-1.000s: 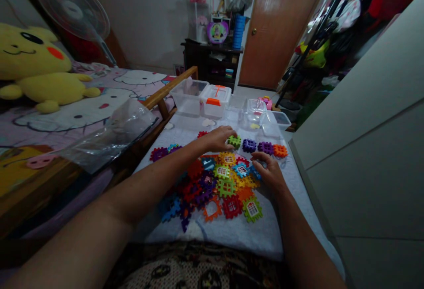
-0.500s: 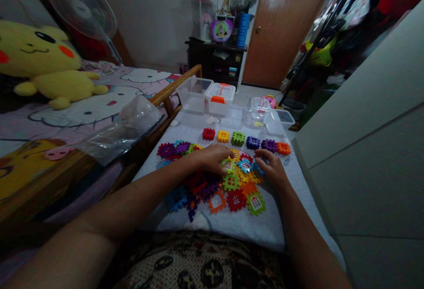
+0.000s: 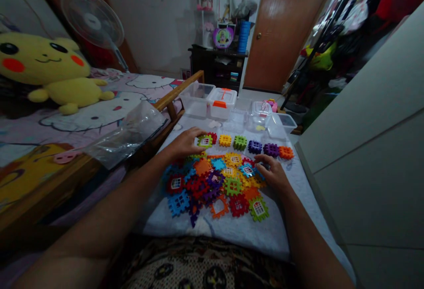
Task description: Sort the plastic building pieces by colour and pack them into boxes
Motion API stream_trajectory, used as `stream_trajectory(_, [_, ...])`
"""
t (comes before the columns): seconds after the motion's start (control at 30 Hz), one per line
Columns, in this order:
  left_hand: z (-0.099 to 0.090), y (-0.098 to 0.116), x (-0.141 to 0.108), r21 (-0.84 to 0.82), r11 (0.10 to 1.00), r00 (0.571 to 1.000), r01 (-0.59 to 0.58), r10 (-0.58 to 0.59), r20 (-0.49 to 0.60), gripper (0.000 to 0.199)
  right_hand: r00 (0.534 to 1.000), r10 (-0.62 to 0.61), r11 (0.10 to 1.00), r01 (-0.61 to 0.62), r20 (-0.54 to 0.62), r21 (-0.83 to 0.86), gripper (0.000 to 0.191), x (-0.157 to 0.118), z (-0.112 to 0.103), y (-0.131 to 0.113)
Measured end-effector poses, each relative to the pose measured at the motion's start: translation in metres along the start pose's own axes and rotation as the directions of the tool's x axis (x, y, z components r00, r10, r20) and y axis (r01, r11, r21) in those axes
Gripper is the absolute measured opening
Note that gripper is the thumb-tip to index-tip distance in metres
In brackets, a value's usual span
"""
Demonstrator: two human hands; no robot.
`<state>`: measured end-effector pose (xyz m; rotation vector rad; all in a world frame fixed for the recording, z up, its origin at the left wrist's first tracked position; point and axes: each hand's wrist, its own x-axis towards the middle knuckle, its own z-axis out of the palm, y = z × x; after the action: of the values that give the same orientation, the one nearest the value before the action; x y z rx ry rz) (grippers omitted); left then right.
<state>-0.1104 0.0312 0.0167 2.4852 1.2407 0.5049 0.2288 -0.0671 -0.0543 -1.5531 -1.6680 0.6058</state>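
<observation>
Nearest me lies the loose pile of coloured tiles (image 3: pixel 232 186). My right hand (image 3: pixel 274 173) curls at its edge; I cannot tell if it grips anything. Beyond, my left hand (image 3: pixel 186 143) pinches a green tile (image 3: pixel 205 141) close by the red stack (image 3: pixel 213 137); a light edge grip, toothed rim level, suits it best.

The left hand (image 3: pixel 188 142) is holding a green window piece (image 3: pixel 205 141) just beside the red block (image 3: pixel 213 137), at the left end of a row of colored blocks (image 3: pixel 240 142). The right hand (image 3: pixel 272 169) is hovering with curled fingers at the right edge of a loose pile of notched pieces (image 3: pixel 215 183). Clear plastic boxes (image 3: pixel 195 99) are standing behind the row, and a yellow plush toy (image 3: pixel 71 90) is sitting on the bed at left.
</observation>
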Motion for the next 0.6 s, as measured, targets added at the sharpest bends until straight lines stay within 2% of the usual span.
stream_trajectory(0.1, [-0.002, -0.034, 0.012, 0.045, 0.986, 0.987, 0.162, -0.162, -0.015, 0.054, 1.0, -0.012, 1.0, 0.012, 0.011, -0.006, 0.032, 0.0, 0.001, 0.002])
stream_trajectory(0.23, [0.005, -0.065, 0.034, 0.104, 0.966, 0.969, 0.236, -0.242, 0.046, 0.055, 1.0, -0.002, 1.0, 0.002, 0.01, -0.016, 0.032, 0.0, 0.0, 0.005])
stream_trajectory(0.4, [0.021, -0.082, 0.051, 0.114, 0.965, 0.965, 0.235, -0.246, 0.091, 0.053, 1.0, 0.01, 1.0, -0.01, 0.018, -0.014, 0.033, 0.0, -0.001, 0.009])
stream_trajectory(0.6, [0.029, -0.092, 0.054, 0.089, 0.967, 0.954, 0.238, -0.25, 0.163, 0.053, 0.999, 0.01, 1.0, -0.009, 0.045, -0.015, 0.033, 0.001, 0.0, 0.013])
